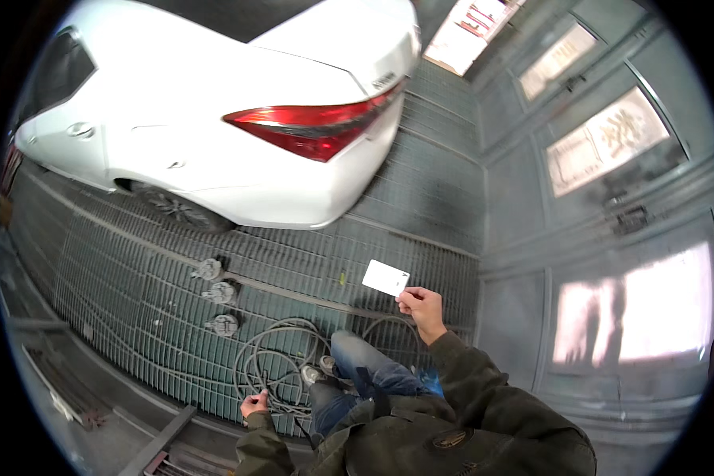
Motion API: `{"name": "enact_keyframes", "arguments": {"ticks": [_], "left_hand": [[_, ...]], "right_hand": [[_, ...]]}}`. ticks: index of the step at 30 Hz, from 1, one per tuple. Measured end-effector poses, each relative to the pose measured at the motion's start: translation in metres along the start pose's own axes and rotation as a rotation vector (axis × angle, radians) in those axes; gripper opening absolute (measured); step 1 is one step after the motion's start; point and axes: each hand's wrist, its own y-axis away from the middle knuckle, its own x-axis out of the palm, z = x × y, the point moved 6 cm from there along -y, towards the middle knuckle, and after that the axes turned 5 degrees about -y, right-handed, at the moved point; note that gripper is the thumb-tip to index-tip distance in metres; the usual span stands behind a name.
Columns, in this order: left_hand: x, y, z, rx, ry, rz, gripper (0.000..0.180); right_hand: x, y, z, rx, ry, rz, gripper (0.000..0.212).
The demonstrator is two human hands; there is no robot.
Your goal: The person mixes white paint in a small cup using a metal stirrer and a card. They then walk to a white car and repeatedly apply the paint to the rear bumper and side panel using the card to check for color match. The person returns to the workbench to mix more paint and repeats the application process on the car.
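My right hand [423, 311] is raised in front of me and pinches a white card [385, 278] by its lower right corner. The card is flat and rectangular, with small dark marks near one corner. Lower down on the left, my left hand [254, 404] is closed, its fingers curled together. Whether anything is in it cannot be made out. Below that hand, a coiled grey hose [281, 349] lies in loose loops on the grated floor [134, 270], beside my shoes.
A white car [238, 170] stands ahead, its red tail light [317, 127] facing right. Three greyish lumpy objects [221, 293] sit in a row on the grating. Grey doors with window panes [607, 141] line the right side. A metal beam [160, 440] crosses the lower left.
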Motion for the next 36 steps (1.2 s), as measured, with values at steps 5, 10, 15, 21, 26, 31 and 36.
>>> {"name": "enact_keyframes", "arguments": {"ticks": [5,10,15,21,26,31,36], "left_hand": [[0.068,0.019,-0.022,-0.007,-0.107,0.198,0.026],[0.142,0.034,-0.088,0.043,-0.258,0.306,0.028],[0.247,0.021,-0.157,0.104,-0.627,0.361,0.036],[0.448,0.037,-0.285,0.389,-0.745,0.500,0.041],[0.634,0.109,-0.481,0.538,-0.769,0.673,0.040],[0.755,0.095,-0.589,0.632,-0.654,0.653,0.040],[0.872,0.056,-0.655,0.574,-0.702,0.639,0.037]], "right_hand": [[-0.057,-0.013,-0.001,0.060,-0.063,-0.044,0.012],[-0.130,-0.067,-0.005,0.112,-0.130,-0.190,0.012],[-0.249,-0.143,-0.018,0.166,-0.203,-0.371,0.010],[-0.390,-0.252,0.021,0.216,-0.267,-0.544,0.005],[-0.497,-0.330,0.081,0.110,-0.342,-0.658,0.007],[-0.556,-0.411,0.120,0.096,-0.435,-0.736,0.007],[-0.617,-0.497,0.131,0.095,-0.462,-0.882,0.003]]}}
